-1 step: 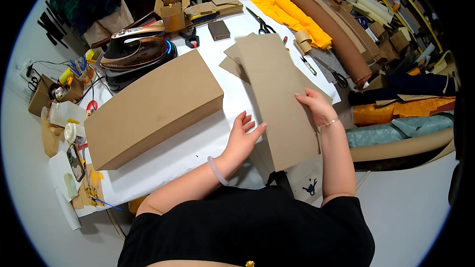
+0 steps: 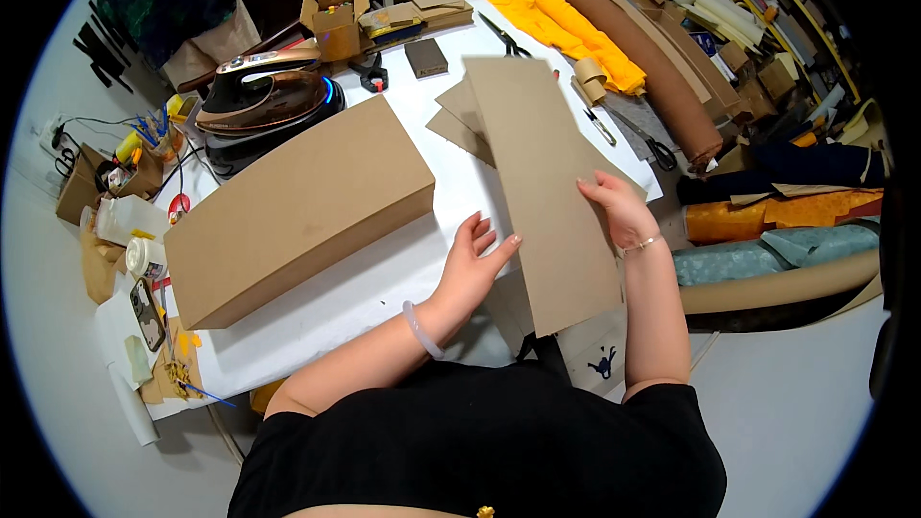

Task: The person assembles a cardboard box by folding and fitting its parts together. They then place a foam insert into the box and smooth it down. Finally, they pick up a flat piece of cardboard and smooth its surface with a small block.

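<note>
I hold a long grey-brown cardboard sheet [image 2: 549, 192] raised at a slant above the table. My right hand [image 2: 624, 211] grips its right edge, thumb on the upper face and the fingers hidden behind. At the opposite edge is my left hand [image 2: 477, 254], its thumb tip touching the board while the other fingers stand apart from it. More cardboard pieces [image 2: 459, 125] lie partly under the sheet. To the left sits a large brown cardboard block or box [image 2: 302, 206] with a curved far side.
White paper [image 2: 278, 350] covers the table. Beyond the block stands an iron [image 2: 264, 96] on its base. A black clamp [image 2: 370, 73], a dark small box [image 2: 425, 58], scissors [image 2: 504, 36] and snips [image 2: 601, 127] lie around. Yellow fabric [image 2: 566, 24] and a brown roll [image 2: 633, 67] run along the right.
The far end of the cardboard sheet has shifted slightly to the right. Both hands have moved only a little the same way, keeping their contact with it.
</note>
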